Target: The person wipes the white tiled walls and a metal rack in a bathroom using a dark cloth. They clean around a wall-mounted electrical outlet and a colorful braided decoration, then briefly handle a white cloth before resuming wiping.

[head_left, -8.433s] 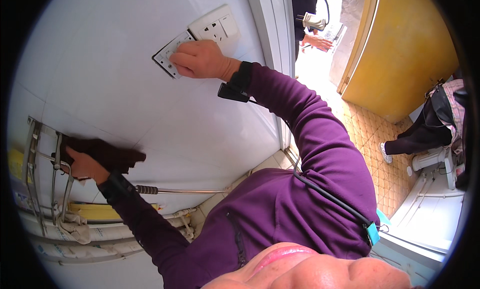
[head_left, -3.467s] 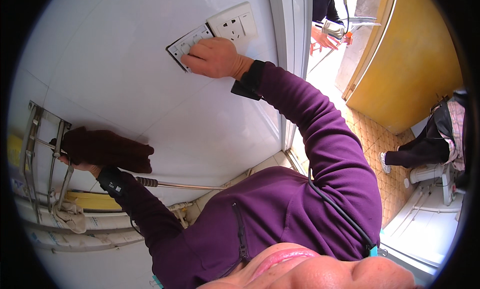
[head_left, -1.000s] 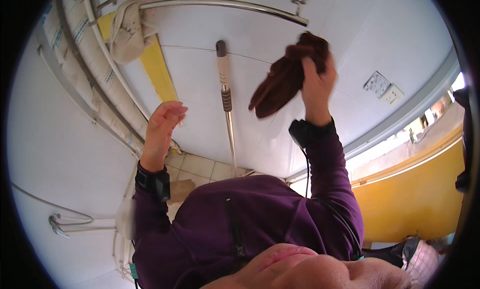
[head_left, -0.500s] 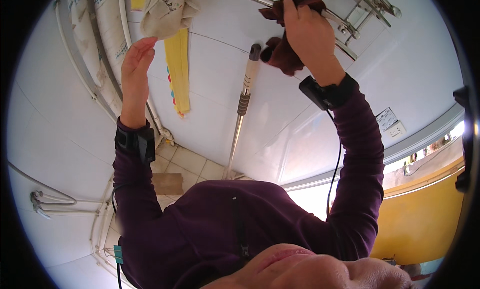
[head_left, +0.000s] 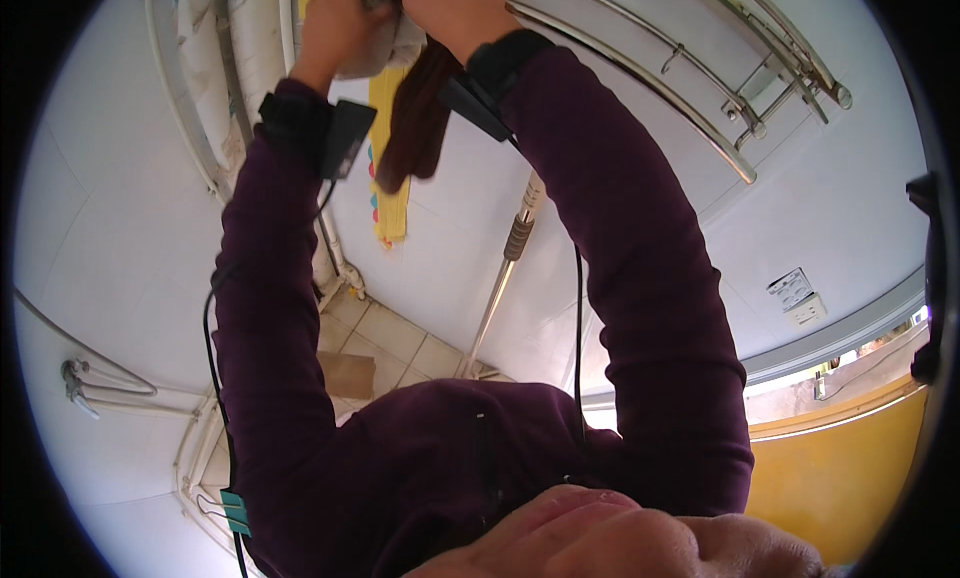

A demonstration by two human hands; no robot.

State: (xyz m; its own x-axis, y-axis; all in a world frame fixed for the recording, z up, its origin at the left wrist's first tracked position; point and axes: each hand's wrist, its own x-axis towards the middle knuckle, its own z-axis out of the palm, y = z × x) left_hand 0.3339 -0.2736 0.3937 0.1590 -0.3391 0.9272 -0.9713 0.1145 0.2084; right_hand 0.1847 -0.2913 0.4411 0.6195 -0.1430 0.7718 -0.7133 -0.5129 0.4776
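Observation:
My left hand [head_left: 338, 26] reaches up at the top edge, its thumb pressed against a crumpled pale grey-beige cloth [head_left: 398, 50]; its fingertips run out of view. Right beside it, my right hand [head_left: 458, 10] is closed on a dark brown cloth [head_left: 416, 118], whose folds hang down below the wrist. Both hands are close together in front of the rail's left part. A long yellow cloth strip [head_left: 392, 213] with coloured dots along one edge hangs behind the brown cloth.
Metal towel rails [head_left: 640, 68] run along the tiled wall to the upper right. A pole with a grey grip [head_left: 518, 236] leans against the wall. Wrapped pipes [head_left: 258, 48] stand at the left. A socket [head_left: 800, 303] is on the right wall, near a yellow panel [head_left: 840, 468].
My right hand has moved left along the rail, bringing the brown cloth off its right part to the pale cloth. My left hand has risen and now touches the pale cloth.

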